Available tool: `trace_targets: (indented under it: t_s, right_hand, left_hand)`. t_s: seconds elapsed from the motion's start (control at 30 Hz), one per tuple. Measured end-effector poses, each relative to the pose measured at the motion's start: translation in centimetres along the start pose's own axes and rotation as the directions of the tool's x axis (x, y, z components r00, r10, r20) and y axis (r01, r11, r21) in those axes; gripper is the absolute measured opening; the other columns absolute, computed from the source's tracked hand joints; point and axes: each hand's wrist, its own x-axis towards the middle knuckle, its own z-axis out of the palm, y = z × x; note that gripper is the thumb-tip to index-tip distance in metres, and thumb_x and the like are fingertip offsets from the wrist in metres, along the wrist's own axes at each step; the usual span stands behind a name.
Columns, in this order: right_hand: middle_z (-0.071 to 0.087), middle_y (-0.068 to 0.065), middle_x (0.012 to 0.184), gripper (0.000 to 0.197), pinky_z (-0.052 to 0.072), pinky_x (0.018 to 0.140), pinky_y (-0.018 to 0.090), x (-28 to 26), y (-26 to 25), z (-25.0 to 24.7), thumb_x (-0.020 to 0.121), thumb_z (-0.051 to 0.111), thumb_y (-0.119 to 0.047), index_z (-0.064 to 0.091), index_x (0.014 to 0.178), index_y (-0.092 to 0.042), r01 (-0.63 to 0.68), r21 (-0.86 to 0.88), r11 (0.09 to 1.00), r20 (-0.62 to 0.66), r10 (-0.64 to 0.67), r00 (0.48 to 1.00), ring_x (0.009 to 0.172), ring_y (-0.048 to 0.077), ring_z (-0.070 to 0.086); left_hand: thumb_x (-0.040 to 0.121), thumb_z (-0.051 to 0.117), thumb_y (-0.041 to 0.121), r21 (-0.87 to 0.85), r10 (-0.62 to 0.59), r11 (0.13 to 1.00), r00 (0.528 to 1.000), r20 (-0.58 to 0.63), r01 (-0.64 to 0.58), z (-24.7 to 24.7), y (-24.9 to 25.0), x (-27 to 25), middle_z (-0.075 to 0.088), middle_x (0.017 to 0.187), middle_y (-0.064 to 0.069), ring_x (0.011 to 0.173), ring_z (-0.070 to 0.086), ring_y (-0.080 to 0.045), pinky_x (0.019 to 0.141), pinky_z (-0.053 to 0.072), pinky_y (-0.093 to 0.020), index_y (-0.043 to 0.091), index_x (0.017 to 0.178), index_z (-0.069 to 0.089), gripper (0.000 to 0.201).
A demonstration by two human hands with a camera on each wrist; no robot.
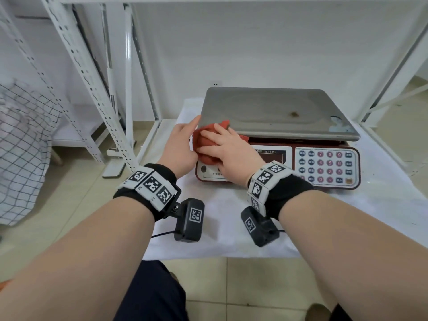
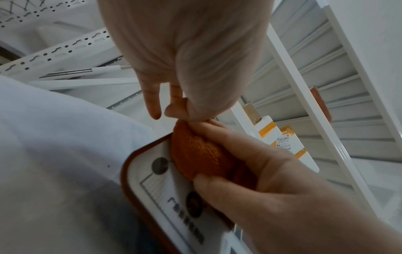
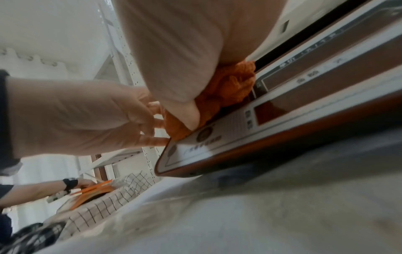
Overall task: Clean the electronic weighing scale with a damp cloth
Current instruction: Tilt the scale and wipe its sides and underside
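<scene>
scale [image 1: 278, 135] sat on white-covered table [image 1: 220, 228] | right hand [image 1: 229, 147] gripped bunched cloth [image 1: 206, 144] at scale's front-left corner | left hand [image 1: 178, 147] lay open beside it, fingers touching cloth | risk: moisture seeping into display, stain [image 1: 294, 114] missed

right hand [image 3: 185, 60] presses orange cloth [image 3: 226, 91] on scale panel [image 3: 282, 110] | left hand [image 3: 87, 116] fingertips touching cloth

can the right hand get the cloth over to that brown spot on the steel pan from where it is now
Probably yes. The right hand grips the red cloth at the pan's front left corner, and the brown spot lies to its right on the bare steel pan. Nothing stands on the pan between them.
</scene>
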Motion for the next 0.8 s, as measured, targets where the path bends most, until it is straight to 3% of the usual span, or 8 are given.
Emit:
trace_targets:
  t_s: [0.1,0.2,0.27,0.4,0.5,0.57,0.67,0.8]
  right_hand:
    - [0.056,0.003,0.132,0.038,0.036,0.103,0.050,-1.0,0.5,-0.6,0.077,0.059,-0.010,0.070,0.110,-0.024,0.023,-0.013,1.000,0.061,-0.022,0.998,0.128,0.035,0.042]
    - [0.065,-0.003,0.119,0.037,0.050,0.086,0.046,-2.8,1.1,-0.8,0.071,0.051,-0.023,0.072,0.101,-0.029,-0.032,0.001,0.999,-0.008,0.032,0.999,0.102,0.032,0.059]
    - [0.065,-0.007,0.118,0.040,0.051,0.081,0.043,-4.3,2.0,-1.1,0.072,0.044,-0.032,0.071,0.102,-0.031,-0.104,0.010,0.994,-0.047,0.105,0.993,0.094,0.030,0.059]
    - [0.062,-0.008,0.124,0.051,0.050,0.081,0.042,-7.2,3.7,-2.1,0.065,0.050,-0.022,0.067,0.112,-0.032,-0.229,-0.020,0.973,-0.077,0.227,0.971,0.095,0.030,0.054]
    - [0.060,-0.009,0.126,0.054,0.047,0.090,0.041,-8.7,4.4,-2.4,0.063,0.051,-0.024,0.065,0.115,-0.032,-0.326,-0.018,0.945,-0.100,0.323,0.941,0.099,0.029,0.052]
    - [0.059,-0.011,0.127,0.054,0.040,0.097,0.034,-9.8,5.1,-2.5,0.065,0.051,-0.026,0.063,0.117,-0.032,-0.388,-0.018,0.922,-0.111,0.383,0.917,0.104,0.028,0.050]
    - [0.057,-0.013,0.129,0.054,0.026,0.097,0.023,-11.5,6.0,-2.9,0.068,0.048,-0.031,0.060,0.120,-0.034,-0.462,-0.018,0.887,-0.114,0.457,0.882,0.107,0.026,0.049]
    - [0.054,-0.014,0.132,0.049,0.033,0.095,0.028,-13.5,6.6,-4.3,0.078,0.056,-0.030,0.055,0.127,-0.034,-0.578,0.001,0.816,-0.108,0.575,0.811,0.105,0.026,0.043]
  left_hand:
    - [0.077,0.046,-0.010,0.029,-0.016,0.999,0.999,-0.031,0.017,0.3,0.0,-0.7,0.038,0.118,-0.001,0.103,0.043,-0.012,0.093,0.036,-0.019,0.026,0.143,0.035,0.077]
    - [0.079,0.050,-0.007,0.085,-0.030,0.996,0.999,-0.042,0.034,0.6,0.1,-1.1,0.043,0.123,-0.005,0.099,0.042,-0.011,0.087,0.034,-0.018,0.023,0.140,0.038,0.069]
    - [0.081,0.053,-0.003,0.104,-0.041,0.994,0.998,-0.041,0.045,0.9,0.3,-1.2,0.045,0.127,-0.007,0.104,0.045,-0.015,0.088,0.036,-0.021,0.020,0.139,0.038,0.065]
    - [0.083,0.056,0.000,0.108,-0.089,0.989,0.993,-0.080,0.097,1.6,0.5,-1.2,0.046,0.129,-0.006,0.114,0.048,-0.020,0.092,0.042,-0.027,0.021,0.140,0.035,0.064]
    - [0.085,0.055,0.005,0.070,-0.103,0.991,0.989,-0.110,0.111,2.3,1.1,-1.5,0.050,0.120,-0.004,0.107,0.055,-0.024,0.086,0.048,-0.033,0.023,0.137,0.038,0.057]
    - [0.087,0.053,0.009,0.058,-0.091,0.993,0.988,-0.123,0.098,2.7,1.6,-1.7,0.053,0.113,-0.005,0.095,0.059,-0.029,0.079,0.052,-0.038,0.022,0.134,0.040,0.050]
    - [0.088,0.051,0.009,0.069,-0.116,0.990,0.984,-0.136,0.126,3.1,2.1,-2.0,0.053,0.116,-0.007,0.100,0.056,-0.028,0.082,0.052,-0.041,0.020,0.136,0.039,0.051]
    - [0.088,0.050,0.011,0.059,-0.133,0.988,0.982,-0.137,0.142,3.1,2.3,-2.2,0.054,0.115,-0.006,0.099,0.056,-0.027,0.083,0.052,-0.042,0.021,0.133,0.041,0.047]
